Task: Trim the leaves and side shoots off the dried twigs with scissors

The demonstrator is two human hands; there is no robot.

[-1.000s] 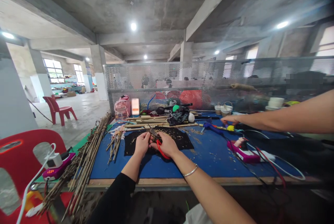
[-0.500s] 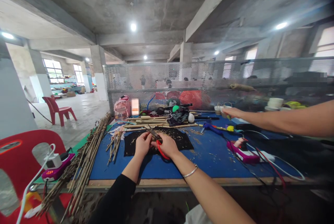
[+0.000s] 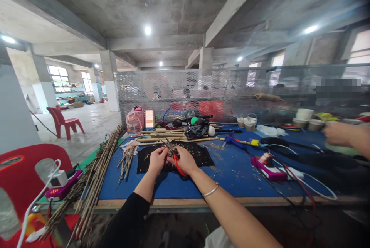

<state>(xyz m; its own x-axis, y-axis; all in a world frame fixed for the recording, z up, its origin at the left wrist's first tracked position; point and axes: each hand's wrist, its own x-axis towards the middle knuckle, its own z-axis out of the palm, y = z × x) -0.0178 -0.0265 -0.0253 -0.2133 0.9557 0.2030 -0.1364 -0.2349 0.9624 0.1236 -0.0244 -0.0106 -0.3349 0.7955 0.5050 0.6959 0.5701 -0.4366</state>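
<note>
Red-handled scissors [image 3: 180, 167] are gripped in my right hand [image 3: 186, 160], their blades pointing up and left, slightly apart. Close beside the blades, my left hand [image 3: 157, 160] has its thumb and fingers pinched together. Whatever lies between those fingers is too small to make out. Both hands are over a black cloth [image 3: 204, 156] strewn with pale plant scraps. Left of the cloth, several short cut twigs [image 3: 126, 162] rest on the blue table mat [image 3: 228, 180]. A pile of long thin branches [image 3: 101, 165] runs along the table's left side.
Bamboo-like sticks [image 3: 162, 139] lie behind the cloth. To the right are a blue glue gun [image 3: 234, 141], a purple-and-white power strip [image 3: 273, 171] with cords, and small pots [image 3: 249, 124]. A co-worker's blurred hand [image 3: 339, 134] is at far right. A perforated metal screen [image 3: 173, 86] stands behind.
The co-worker's hand has drawn back to the right from the small pots. My hands stay nearly in place; the scissors have shifted only slightly.
</note>
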